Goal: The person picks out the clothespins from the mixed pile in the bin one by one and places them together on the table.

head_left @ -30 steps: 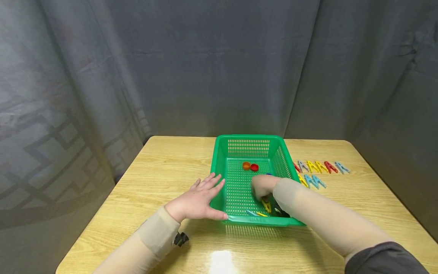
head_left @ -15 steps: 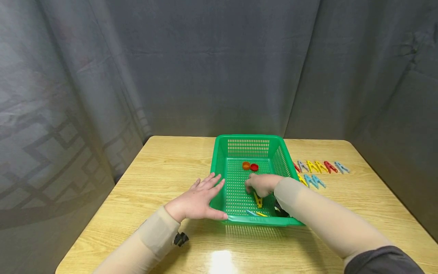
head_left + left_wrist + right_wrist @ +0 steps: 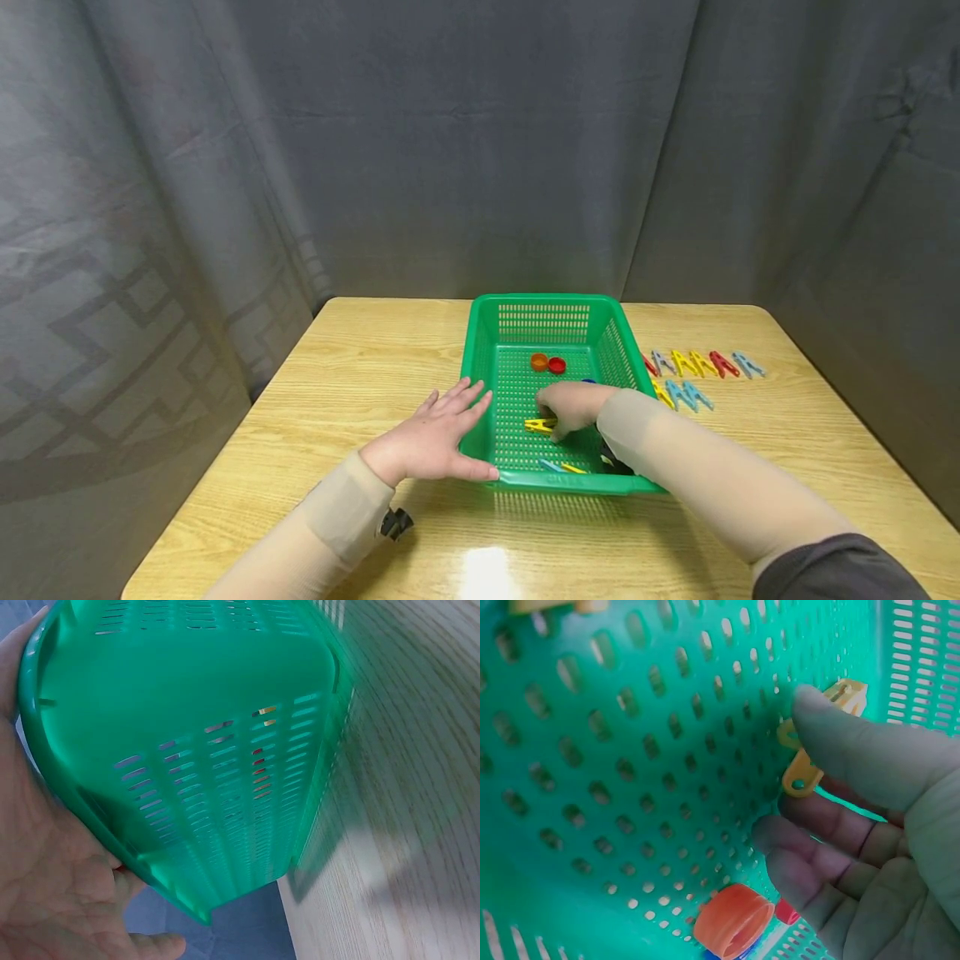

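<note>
A green plastic basket (image 3: 480, 333) with perforated walls stands on the wooden table. My left hand (image 3: 438, 437) rests along its left rim, fingers spread and straight; the left wrist view shows the palm against the outside of the rim (image 3: 82, 806). Inside the basket, my right hand (image 3: 572, 404) pinches a yellow clothespin (image 3: 537, 426) between thumb and forefinger, its end pointing left. In the right wrist view the thumb lies over the clothespin (image 3: 802, 776). A light blue clothespin (image 3: 553, 466) and another yellow one (image 3: 573, 468) lie at the basket's near wall.
An orange bottle cap (image 3: 539, 362), a red cap (image 3: 557, 365) and a partly hidden blue cap (image 3: 588, 382) sit on the basket floor. Right of the basket, several red, yellow, grey and light blue clothespins (image 3: 684, 363) lie in two rows. Grey curtains (image 3: 480, 150) surround the table.
Inside the basket, the right hand has shifted slightly left. The yellow clothespin at its fingers has swung from pointing toward the near wall to pointing left. The left hand stays put.
</note>
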`<state>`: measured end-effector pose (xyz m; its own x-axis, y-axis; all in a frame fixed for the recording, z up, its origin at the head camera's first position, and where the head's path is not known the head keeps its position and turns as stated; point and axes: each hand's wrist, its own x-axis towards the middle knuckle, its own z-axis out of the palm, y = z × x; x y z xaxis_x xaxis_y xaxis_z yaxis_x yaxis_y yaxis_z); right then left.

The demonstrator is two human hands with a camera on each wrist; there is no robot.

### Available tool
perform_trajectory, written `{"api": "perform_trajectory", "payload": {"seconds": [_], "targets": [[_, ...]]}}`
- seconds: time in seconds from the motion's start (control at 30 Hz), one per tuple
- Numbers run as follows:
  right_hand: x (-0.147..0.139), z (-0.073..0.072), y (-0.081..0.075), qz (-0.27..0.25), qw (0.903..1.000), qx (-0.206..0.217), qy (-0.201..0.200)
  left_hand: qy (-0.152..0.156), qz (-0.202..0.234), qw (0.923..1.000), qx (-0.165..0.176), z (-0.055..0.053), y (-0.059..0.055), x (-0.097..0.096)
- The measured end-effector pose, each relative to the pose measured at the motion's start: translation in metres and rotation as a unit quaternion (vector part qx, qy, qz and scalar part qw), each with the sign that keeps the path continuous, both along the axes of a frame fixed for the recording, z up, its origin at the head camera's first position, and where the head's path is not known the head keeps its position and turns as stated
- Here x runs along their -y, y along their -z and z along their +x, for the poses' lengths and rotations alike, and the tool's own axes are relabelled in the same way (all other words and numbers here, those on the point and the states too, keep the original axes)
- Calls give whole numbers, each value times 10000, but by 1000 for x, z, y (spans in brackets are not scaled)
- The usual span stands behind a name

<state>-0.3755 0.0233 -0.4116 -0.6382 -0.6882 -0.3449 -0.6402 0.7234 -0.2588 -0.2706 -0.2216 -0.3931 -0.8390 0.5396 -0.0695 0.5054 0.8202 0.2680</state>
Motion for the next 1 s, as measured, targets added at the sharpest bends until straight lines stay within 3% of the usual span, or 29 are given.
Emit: {"api": "perform_trajectory", "payload": {"seconds": [0.1,0.37,0.67,1.0], "targets": [[1,0,0,-51,9999,19,134,-1,14,10000,25,0,0,0],[2,0,-2,-133,9996,-264,48,8,14,10000,14,0,0,0],[4,-2,-2,-297,9991,-293,70,12,24,10000,-20,0,0,0],[2,-6,-11,-799,9950,-605,22,-20,16,10000,27,1,-1,0]]}}
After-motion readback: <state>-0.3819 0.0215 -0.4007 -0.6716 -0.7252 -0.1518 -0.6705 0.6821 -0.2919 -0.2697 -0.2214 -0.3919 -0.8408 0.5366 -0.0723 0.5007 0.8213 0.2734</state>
